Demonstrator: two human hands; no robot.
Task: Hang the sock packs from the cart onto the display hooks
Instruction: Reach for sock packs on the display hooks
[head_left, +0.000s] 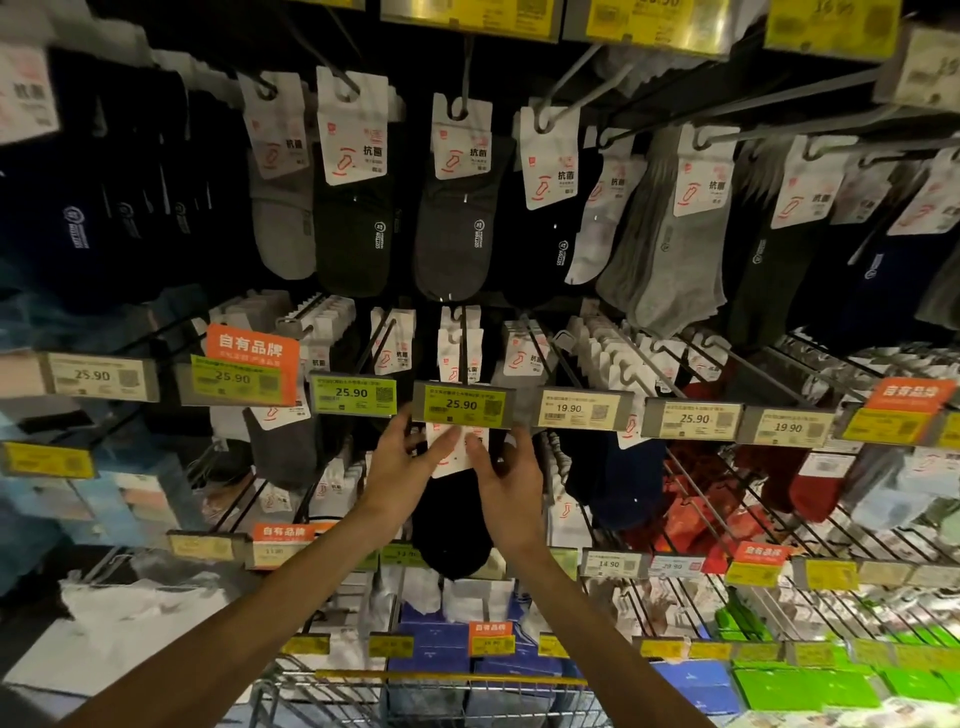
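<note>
White card, stiff and glossy, is what my left hand (397, 467) pinches: its fingers are curled onto the left edge of the pack (452, 519) and the thumb reaches up near the tag. I hold it by the card because that is the only rigid part. The black socks below it are soft knit and simply droop, dangling above the wire cart (452, 678) with its yellow rail. The card's top sits just under the yellow-green price tag (460, 405), touching or nearly so. I judge that I am lining its cut-out up with the hook (464, 325) behind that tag. I cannot see the hook's tip or the cut-out, both hidden by the tag's flat plastic face. Other white cards already ride that thin metal rod further back, so this one should go in front of them. My right hand (511, 483) grips the card's right side, fingers on its face, steadying it so it stays square while it goes on. With two grips the thin card should not bend or twist.
</note>
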